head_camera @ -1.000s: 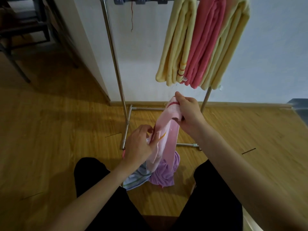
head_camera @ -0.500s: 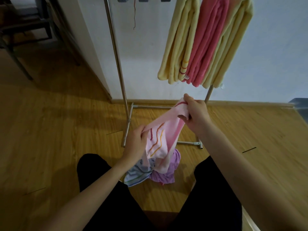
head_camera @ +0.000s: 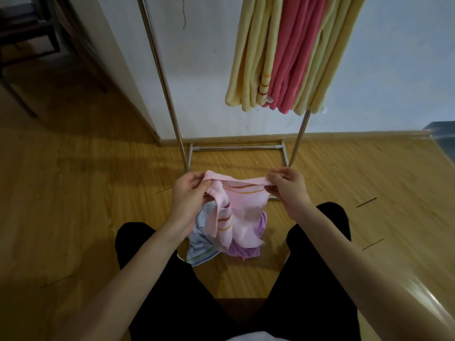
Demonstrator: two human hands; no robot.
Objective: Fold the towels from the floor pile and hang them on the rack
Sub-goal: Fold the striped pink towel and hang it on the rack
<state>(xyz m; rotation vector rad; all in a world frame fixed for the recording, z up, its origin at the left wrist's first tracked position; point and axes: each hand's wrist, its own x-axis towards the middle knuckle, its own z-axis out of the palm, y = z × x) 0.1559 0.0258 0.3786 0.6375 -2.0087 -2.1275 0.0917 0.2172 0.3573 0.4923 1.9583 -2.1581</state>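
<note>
**Fingers pinch pink towel's top edge, now stretched wide**

Fingers [head_camera: 194,184] of the left hand [head_camera: 188,198] and those of the right hand [head_camera: 286,190]: each set pinches one end of the upper hem of the pink striped towel [head_camera: 242,212].

Change: half a second ago the hands were close, the cloth bunched between them; now they stand well apart and level, the hem taut, the body hanging open. The left corner remains twisted over itself.

Meaning, as judged: the towel is found by its corners and spread, ready for its first fold; folding not yet begun.

Floor pile, below the held towel: blue striped towel [head_camera: 200,244], purple towel [head_camera: 248,251], both unfolded.

Rack [head_camera: 160,70], beyond: yellow towel [head_camera: 248,70], coral-pink towel [head_camera: 293,57], second yellow towel [head_camera: 327,65], folded and hung.
</note>
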